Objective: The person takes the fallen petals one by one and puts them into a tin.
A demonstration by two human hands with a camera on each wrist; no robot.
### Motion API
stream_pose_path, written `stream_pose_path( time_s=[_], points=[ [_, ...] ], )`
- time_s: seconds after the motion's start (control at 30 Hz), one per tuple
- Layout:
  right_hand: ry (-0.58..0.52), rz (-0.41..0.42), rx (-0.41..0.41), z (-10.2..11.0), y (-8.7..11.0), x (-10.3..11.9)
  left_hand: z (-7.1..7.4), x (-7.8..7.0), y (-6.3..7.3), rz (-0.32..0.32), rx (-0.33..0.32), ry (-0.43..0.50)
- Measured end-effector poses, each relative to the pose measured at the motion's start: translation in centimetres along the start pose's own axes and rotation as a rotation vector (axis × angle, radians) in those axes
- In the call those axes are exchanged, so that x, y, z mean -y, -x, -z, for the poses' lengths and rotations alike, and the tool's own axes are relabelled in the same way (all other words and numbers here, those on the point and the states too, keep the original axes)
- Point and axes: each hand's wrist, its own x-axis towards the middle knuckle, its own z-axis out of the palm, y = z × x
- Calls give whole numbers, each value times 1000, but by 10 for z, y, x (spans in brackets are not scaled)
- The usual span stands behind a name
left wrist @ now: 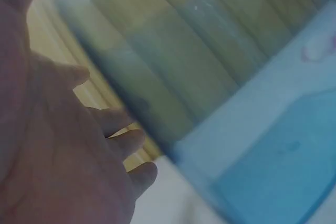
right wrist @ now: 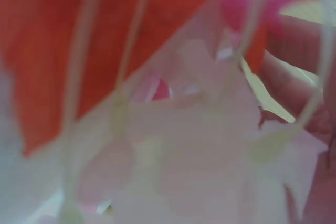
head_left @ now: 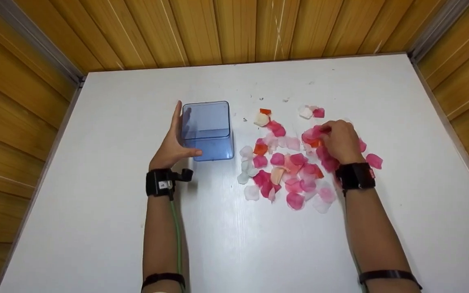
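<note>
A see-through blue plastic box (head_left: 213, 149) stands on the table left of the petals. My left hand (head_left: 171, 148) lies along its left side, fingers straight and thumb reaching across the front corner. In the left wrist view, the fingers (left wrist: 126, 142) are beside the clear wall of the box (left wrist: 268, 177). My right hand (head_left: 341, 140) is at the far right of the petals, its fingertips pinching pink petals (head_left: 312, 133). Close up in the right wrist view, a red-orange petal (right wrist: 105, 40) and pale pink petals (right wrist: 184, 150) hang with thin pale strands, partly covering the fingers.
Loose pink, white, orange and cream petals (head_left: 295, 185) spread over the white table (head_left: 218, 236) right of the box. A small group of white and pink petals (head_left: 305, 112) lies farther back. Wood-look panels (head_left: 234, 32) wall in the table's back and sides.
</note>
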Motion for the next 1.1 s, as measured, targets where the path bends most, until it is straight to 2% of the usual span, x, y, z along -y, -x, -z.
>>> stream_pose_path(
  time_s=[0.07, 0.2, 0.33, 0.5, 0.7, 0.83, 0.97, 1.1],
  points=[
    [-10, -19, -38, 4, 1, -2, -10, 3, -6, 51, 0, -64],
    [-35, -57, -130, 13, 5, -10, -34, 8, -22, 82, 22, -95],
    [-78, -91, -179, 17, 8, -12, -53, 7, -31, 78, 48, -125],
    [-149, -103, -209, 16, 10, 0, -65, 3, -27, 22, 101, -115],
    [-201, -41, -206, 14, 7, 26, -62, 7, -17, 8, 71, -66],
    [-221, 32, -228, 16, 11, 41, -63, 12, -14, -4, 74, -21],
    [-282, 123, -311, 15, 19, 58, -68, 16, -10, 70, 70, -38],
    [-454, 225, -364, -1, 31, 86, -74, 21, -7, 99, 75, -74]
  ],
)
